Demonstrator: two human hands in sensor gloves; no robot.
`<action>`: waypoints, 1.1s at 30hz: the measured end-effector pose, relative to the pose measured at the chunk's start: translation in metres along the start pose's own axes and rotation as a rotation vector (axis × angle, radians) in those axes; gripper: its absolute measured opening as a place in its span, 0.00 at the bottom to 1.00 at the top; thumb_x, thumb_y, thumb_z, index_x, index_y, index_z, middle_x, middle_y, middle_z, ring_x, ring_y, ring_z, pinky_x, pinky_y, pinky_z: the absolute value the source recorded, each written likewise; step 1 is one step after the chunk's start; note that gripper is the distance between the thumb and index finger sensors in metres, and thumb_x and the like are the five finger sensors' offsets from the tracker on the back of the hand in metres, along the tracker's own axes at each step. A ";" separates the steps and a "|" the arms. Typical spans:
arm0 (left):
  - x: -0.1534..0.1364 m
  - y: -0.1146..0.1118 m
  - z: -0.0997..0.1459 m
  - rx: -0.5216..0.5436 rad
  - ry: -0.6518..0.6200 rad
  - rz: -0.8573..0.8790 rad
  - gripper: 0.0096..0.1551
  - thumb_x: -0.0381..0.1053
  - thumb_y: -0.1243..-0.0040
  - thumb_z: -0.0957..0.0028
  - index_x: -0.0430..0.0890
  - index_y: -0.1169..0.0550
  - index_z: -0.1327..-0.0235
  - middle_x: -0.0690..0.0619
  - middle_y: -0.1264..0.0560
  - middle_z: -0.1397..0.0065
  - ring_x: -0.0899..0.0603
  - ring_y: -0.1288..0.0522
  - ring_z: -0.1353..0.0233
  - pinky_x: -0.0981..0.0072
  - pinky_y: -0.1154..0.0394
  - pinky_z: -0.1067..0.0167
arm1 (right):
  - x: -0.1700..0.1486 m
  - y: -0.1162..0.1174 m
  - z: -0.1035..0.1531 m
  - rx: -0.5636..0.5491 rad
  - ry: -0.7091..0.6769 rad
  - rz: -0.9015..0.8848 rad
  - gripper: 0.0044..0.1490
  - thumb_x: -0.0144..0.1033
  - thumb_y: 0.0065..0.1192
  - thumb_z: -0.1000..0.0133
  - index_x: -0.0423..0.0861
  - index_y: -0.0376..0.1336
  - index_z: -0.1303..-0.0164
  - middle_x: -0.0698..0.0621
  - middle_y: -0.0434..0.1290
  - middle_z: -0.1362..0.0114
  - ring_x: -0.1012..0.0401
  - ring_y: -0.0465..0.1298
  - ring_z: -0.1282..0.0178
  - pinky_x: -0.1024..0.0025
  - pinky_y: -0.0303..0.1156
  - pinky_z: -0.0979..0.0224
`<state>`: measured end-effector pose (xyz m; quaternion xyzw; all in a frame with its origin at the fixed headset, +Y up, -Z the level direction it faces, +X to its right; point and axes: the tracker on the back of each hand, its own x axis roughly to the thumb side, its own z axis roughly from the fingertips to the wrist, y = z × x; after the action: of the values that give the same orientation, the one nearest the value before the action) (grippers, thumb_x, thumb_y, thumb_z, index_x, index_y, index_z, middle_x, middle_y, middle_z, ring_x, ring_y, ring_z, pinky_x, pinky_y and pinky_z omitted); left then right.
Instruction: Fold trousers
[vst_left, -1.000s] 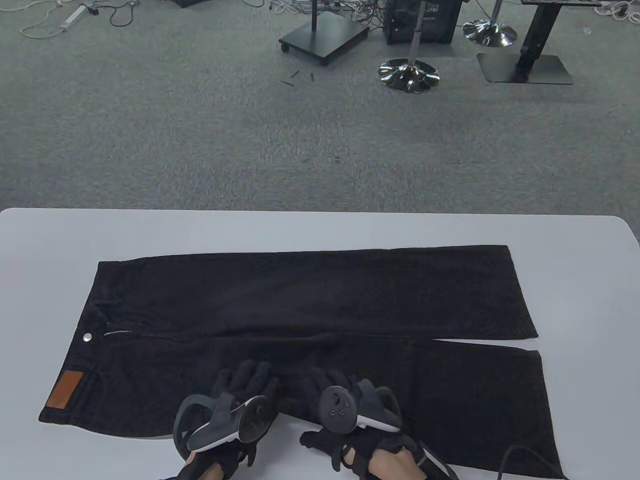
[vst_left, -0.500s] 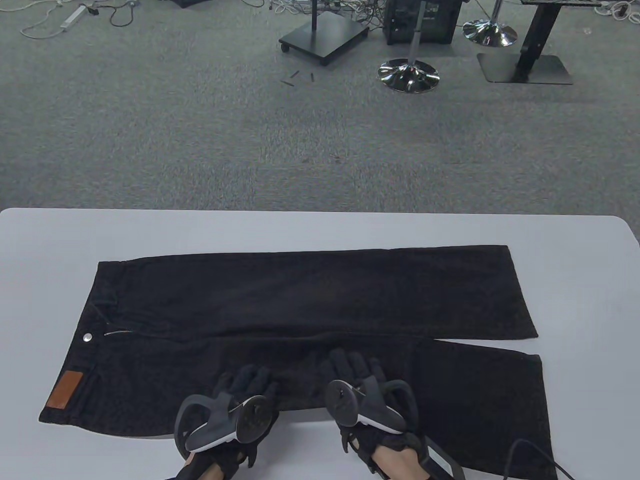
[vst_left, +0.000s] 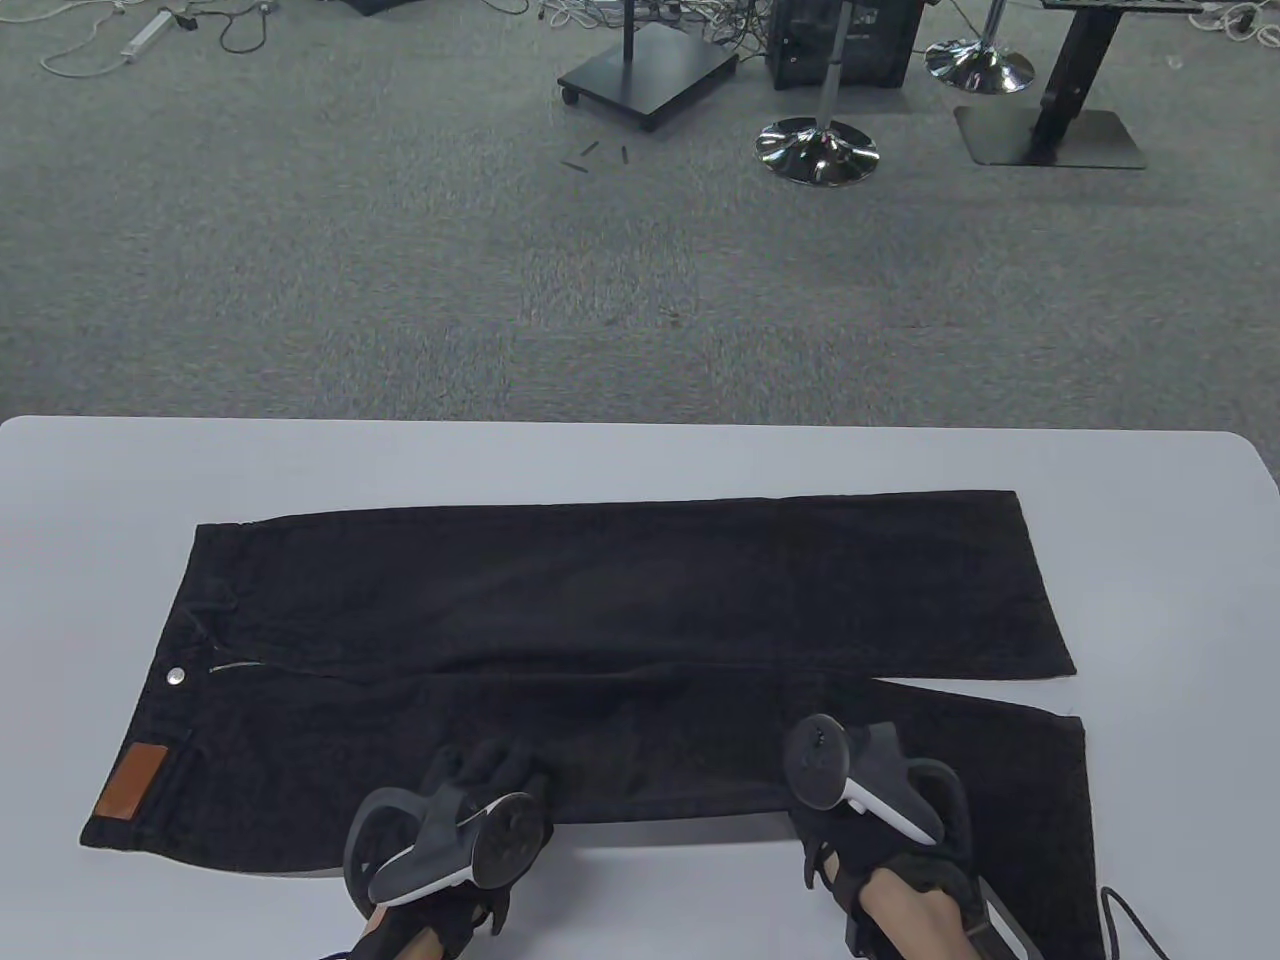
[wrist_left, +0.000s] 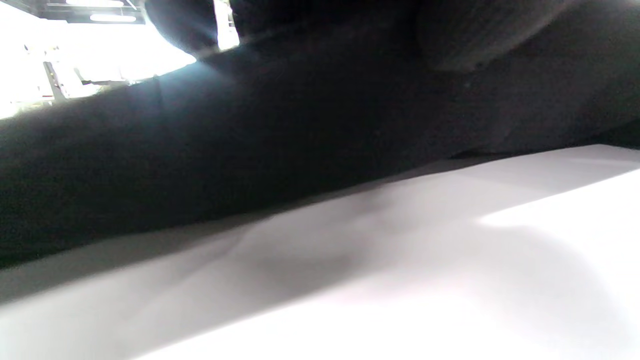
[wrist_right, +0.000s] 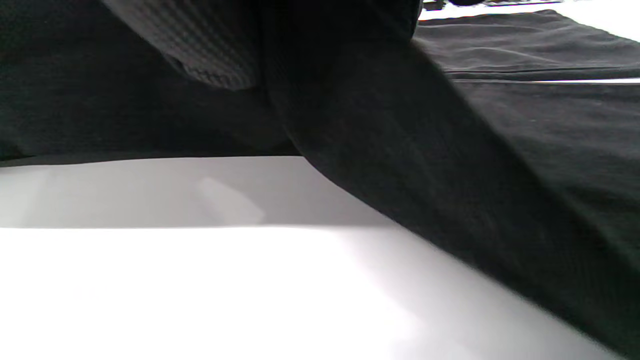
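Observation:
Black trousers (vst_left: 600, 600) lie flat on the white table (vst_left: 640, 455), waistband to the left, both legs running right. A brown patch (vst_left: 132, 782) and a metal button (vst_left: 176, 675) mark the waistband. My left hand (vst_left: 485, 770) rests on the near leg by its near edge, holding nothing. My right hand (vst_left: 860, 760) rests on the same leg further right, its fingers mostly hidden under the tracker. In the left wrist view the fabric (wrist_left: 250, 140) lies on the table (wrist_left: 400, 275). The right wrist view shows a gloved finger (wrist_right: 200, 50) over the fabric (wrist_right: 500, 150).
Bare table surface surrounds the trousers on the left, the far side and the right (vst_left: 1160, 560). Beyond the table's far edge is grey carpet with stool bases (vst_left: 818, 150) and stands. A cable (vst_left: 1130, 915) trails from my right wrist.
My right hand has slid to the right along the near leg, from beside the left hand toward the cuff. The leg's near edge now lies straighter. My left hand has stayed in place.

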<state>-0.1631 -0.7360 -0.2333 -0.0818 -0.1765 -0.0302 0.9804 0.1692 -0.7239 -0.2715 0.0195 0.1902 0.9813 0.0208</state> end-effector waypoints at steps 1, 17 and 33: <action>-0.001 0.001 0.000 -0.002 0.001 -0.002 0.31 0.66 0.46 0.43 0.56 0.23 0.30 0.59 0.30 0.19 0.43 0.31 0.15 0.37 0.38 0.22 | -0.003 -0.002 0.000 0.011 0.020 0.010 0.45 0.49 0.63 0.44 0.52 0.45 0.23 0.49 0.47 0.14 0.43 0.53 0.14 0.35 0.49 0.18; -0.041 -0.017 0.007 -0.221 0.155 -0.085 0.38 0.69 0.41 0.45 0.57 0.30 0.22 0.59 0.38 0.15 0.41 0.36 0.13 0.37 0.40 0.21 | -0.082 -0.053 0.009 -0.062 -0.142 -0.484 0.29 0.42 0.65 0.45 0.49 0.66 0.33 0.46 0.71 0.25 0.45 0.69 0.23 0.40 0.59 0.22; -0.162 0.008 0.039 -0.294 0.571 0.072 0.31 0.63 0.43 0.41 0.58 0.28 0.23 0.61 0.36 0.15 0.42 0.39 0.11 0.36 0.42 0.20 | -0.093 -0.079 0.002 -0.056 -0.256 -0.760 0.30 0.45 0.66 0.45 0.46 0.67 0.35 0.44 0.72 0.26 0.43 0.70 0.24 0.38 0.59 0.23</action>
<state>-0.3277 -0.7168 -0.2550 -0.2169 0.1151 -0.0427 0.9684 0.2645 -0.6548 -0.3020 0.0694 0.1530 0.8982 0.4061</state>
